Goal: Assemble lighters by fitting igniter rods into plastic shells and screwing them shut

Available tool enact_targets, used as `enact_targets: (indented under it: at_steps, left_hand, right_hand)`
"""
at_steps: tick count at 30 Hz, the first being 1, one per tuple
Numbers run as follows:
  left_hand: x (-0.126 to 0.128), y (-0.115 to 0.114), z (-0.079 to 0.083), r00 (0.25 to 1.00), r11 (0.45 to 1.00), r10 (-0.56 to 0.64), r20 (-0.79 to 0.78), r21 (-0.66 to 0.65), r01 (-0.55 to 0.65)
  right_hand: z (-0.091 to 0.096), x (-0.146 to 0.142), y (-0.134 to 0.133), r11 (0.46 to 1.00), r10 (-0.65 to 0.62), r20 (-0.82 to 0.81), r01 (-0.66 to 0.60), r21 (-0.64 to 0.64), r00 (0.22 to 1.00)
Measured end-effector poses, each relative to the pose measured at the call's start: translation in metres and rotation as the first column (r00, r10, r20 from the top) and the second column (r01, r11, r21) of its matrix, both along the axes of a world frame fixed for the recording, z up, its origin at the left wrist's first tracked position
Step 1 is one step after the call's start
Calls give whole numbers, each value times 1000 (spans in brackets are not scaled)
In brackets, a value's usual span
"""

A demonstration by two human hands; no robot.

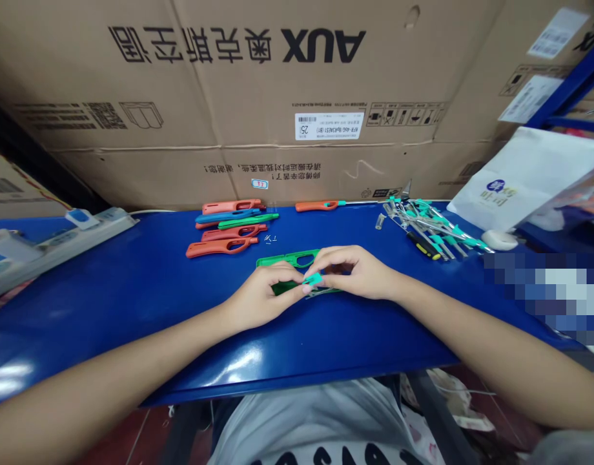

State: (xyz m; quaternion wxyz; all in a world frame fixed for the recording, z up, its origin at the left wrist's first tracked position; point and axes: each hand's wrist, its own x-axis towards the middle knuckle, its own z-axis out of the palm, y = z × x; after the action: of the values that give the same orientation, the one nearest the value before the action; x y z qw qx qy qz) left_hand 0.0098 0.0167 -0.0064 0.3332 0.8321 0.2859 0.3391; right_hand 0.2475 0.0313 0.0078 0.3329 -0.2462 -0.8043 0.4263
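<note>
Fingers of left hand [258, 296] and right hand [359, 272] pinch small teal plastic piece [314, 279] by green lighter shell [280, 259] on blue surface [219, 355]. Grip's tiny: a fingertip slip could drop it.

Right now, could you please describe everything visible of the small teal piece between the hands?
The teal piece looks plastic and blocky, with darker marks toward its left end. Slightly tilted, it sits at the fingertips of the left hand, near the green shell; the right hand meets or nearly meets its right side.
</note>
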Motion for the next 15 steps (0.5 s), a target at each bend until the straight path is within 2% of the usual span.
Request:
enact_targets:
  at_steps: [5,8,13,15]
  left_hand:
    - [0,-2,8,999,999,-49,-17,-21,48]
    - [-1,-1,7,999,1000,-27,-41,-3,27]
    - [-3,1,5,995,990,81,-64,117,-74]
    - [-3,1,7,990,983,113,-85,157,-98]
  right_hand:
    - [1,3,2,996,23,11,-24,85,1000]
    - [2,4,2,993,32,43,-37,117,999]
    - [4,5,0,987,-163,117,161,31,980]
    - [6,6,-1,978,-202,173,188,91,964]
